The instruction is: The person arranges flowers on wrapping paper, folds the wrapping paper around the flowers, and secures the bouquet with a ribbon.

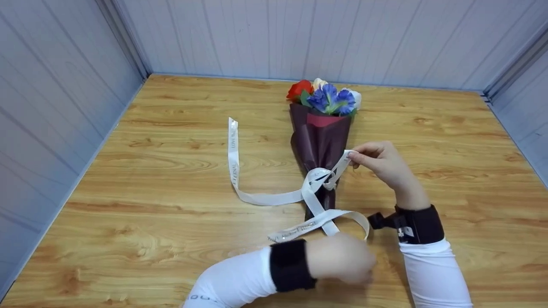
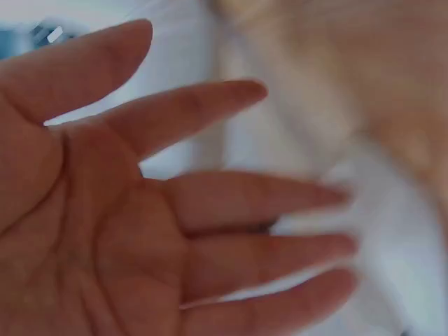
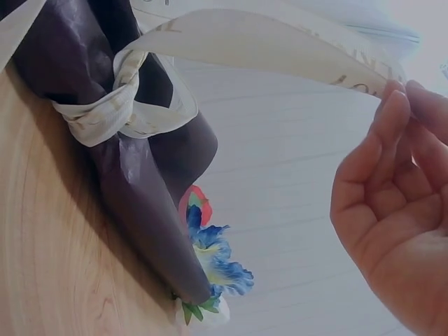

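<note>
A bouquet in dark purple wrapping paper (image 1: 314, 141) lies on the table with red, blue and pale flowers (image 1: 327, 98) at its far end. White printed ribbon (image 1: 269, 198) is wound and looped around its narrow part, and the wrist view shows a knot (image 3: 126, 84) there. My right hand (image 1: 383, 164) pinches a stretch of this ribbon between thumb and fingertips, lifted to the right of the wrapping. Blurred in the head view, my left hand (image 1: 342, 259) is over the near edge of the ribbon's loop. Its fingers (image 2: 259, 199) look spread and straight, holding nothing.
One ribbon tail stretches left and bends away across the wooden table (image 1: 150, 192); another loops near the stems, close to my left wrist. Pale panelled walls (image 1: 274, 38) enclose the table at the back, left and right. Black bands (image 1: 293, 265) circle both wrists.
</note>
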The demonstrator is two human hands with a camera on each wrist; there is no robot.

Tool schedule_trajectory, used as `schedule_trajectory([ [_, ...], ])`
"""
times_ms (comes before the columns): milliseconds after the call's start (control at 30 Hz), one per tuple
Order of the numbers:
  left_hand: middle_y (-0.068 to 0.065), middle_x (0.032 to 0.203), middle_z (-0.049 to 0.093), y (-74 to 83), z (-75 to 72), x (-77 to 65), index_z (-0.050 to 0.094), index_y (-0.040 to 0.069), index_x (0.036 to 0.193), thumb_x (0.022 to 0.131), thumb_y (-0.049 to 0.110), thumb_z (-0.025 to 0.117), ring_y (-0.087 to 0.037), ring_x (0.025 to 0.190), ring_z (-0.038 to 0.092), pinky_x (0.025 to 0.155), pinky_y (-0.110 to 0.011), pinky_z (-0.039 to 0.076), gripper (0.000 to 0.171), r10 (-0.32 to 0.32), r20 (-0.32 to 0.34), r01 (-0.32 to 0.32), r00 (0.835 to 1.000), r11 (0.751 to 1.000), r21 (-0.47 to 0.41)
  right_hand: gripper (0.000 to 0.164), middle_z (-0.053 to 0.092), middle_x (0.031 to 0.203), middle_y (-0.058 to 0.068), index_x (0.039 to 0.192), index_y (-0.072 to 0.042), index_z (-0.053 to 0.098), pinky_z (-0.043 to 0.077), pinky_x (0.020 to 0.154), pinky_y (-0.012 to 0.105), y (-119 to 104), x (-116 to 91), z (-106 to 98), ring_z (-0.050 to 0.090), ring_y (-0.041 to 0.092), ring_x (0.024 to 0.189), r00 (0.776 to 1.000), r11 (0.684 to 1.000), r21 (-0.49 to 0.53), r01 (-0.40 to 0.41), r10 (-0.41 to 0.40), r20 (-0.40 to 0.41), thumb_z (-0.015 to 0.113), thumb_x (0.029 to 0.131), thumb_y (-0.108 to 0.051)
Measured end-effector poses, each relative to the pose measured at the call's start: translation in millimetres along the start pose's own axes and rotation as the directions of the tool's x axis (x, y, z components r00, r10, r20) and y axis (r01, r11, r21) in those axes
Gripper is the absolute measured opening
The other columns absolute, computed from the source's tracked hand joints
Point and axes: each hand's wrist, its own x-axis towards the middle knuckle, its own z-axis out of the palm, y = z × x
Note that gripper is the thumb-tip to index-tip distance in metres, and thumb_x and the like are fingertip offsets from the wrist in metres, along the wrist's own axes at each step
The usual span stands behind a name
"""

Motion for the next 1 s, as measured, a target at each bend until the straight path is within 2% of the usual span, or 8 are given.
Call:
schedule_trajectory([
  [100,0.009,0.082,0.067,-31.5,-16.8,-19.0,0.068,0.021,0.088,0.096,0.037,0.053,-0.006,0.074,0.061,0.066,-0.020,0.048,0.023,-0.007,-0.291,-0.046,0.957,0.984,-0.172,0.013,0.067,0.066,-0.006,0.083,0.005,0.072,0.048,0.059,0.019,-0.4,0.9,1.7,0.061,0.007,0.061,1.000,1.000,0.004,0.005,-0.005,-0.002,0.059,0.088,0.007],
  [200,0.005,0.081,0.066,-66.5,-26.8,-25.0,0.067,0.015,0.092,0.094,0.026,0.058,-0.007,0.071,0.059,0.062,-0.019,0.046,0.014,-0.198,-0.508,-0.070,0.839,0.885,-0.461,0.021,0.066,0.066,-0.008,0.081,-0.005,0.073,0.047,0.059,0.019,-0.5,0.7,2.9,0.060,0.006,0.061,1.000,1.000,0.016,0.014,-0.014,-0.009,0.058,0.087,0.008],
  [267,0.001,0.083,0.066,-86.7,-28.9,-22.6,0.065,0.011,0.095,0.092,0.020,0.061,-0.010,0.074,0.059,0.065,-0.019,0.045,0.011,-0.341,-0.581,-0.103,0.739,0.795,-0.597,0.026,0.066,0.066,-0.009,0.081,-0.012,0.074,0.046,0.058,0.019,-0.4,0.1,3.7,0.060,0.005,0.061,1.000,0.999,0.022,0.026,-0.026,-0.011,0.058,0.087,0.008],
  [333,-0.002,0.087,0.065,-101.8,-28.6,-17.9,0.064,0.008,0.099,0.090,0.018,0.064,-0.013,0.077,0.058,0.068,-0.021,0.045,0.013,-0.430,-0.603,-0.139,0.672,0.726,-0.673,0.028,0.067,0.067,-0.009,0.082,-0.015,0.074,0.047,0.059,0.019,-0.4,-0.5,5.1,0.060,0.004,0.062,0.999,0.999,0.039,0.037,-0.037,-0.006,0.059,0.087,0.008],
  [400,-0.005,0.096,0.066,-111.3,-27.3,-12.1,0.065,0.006,0.105,0.089,0.019,0.067,-0.017,0.085,0.058,0.074,-0.023,0.046,0.020,-0.465,-0.605,-0.165,0.646,0.689,-0.705,0.028,0.067,0.068,-0.009,0.083,-0.016,0.074,0.047,0.059,0.018,-0.9,-1.4,6.7,0.060,0.005,0.062,0.999,0.997,0.055,0.050,-0.050,0.001,0.059,0.087,0.008],
  [533,-0.007,0.102,0.068,-118.8,-24.1,-2.4,0.069,0.005,0.107,0.087,0.021,0.069,-0.019,0.092,0.061,0.080,-0.022,0.046,0.025,-0.454,-0.624,-0.213,0.637,0.674,-0.707,0.027,0.068,0.072,-0.009,0.085,-0.016,0.073,0.048,0.061,0.018,-2.4,-2.2,11.0,0.061,0.004,0.065,0.998,0.997,0.057,0.059,-0.060,0.027,0.059,0.088,0.006],
  [733,-0.005,0.090,0.071,-119.8,-22.4,1.7,0.074,0.005,0.095,0.085,0.020,0.071,-0.012,0.077,0.060,0.068,-0.017,0.045,0.018,-0.464,-0.673,-0.272,0.576,0.667,-0.693,0.012,0.066,0.070,-0.010,0.087,0.002,0.070,0.046,0.059,0.018,-6.0,-2.0,17.3,0.059,0.005,0.064,0.998,0.998,0.013,0.062,-0.063,0.017,0.059,0.087,0.007],
  [1000,-0.005,0.084,0.072,-121.3,-19.1,3.6,0.075,0.004,0.091,0.086,0.016,0.069,-0.006,0.069,0.055,0.062,-0.015,0.044,0.014,-0.475,-0.688,-0.336,0.549,0.628,-0.702,0.013,0.066,0.075,-0.011,0.091,0.021,0.058,0.049,0.064,0.018,-7.3,-2.3,23.4,0.060,0.004,0.068,0.996,0.996,0.019,0.086,-0.086,0.019,0.054,0.090,0.009],
])
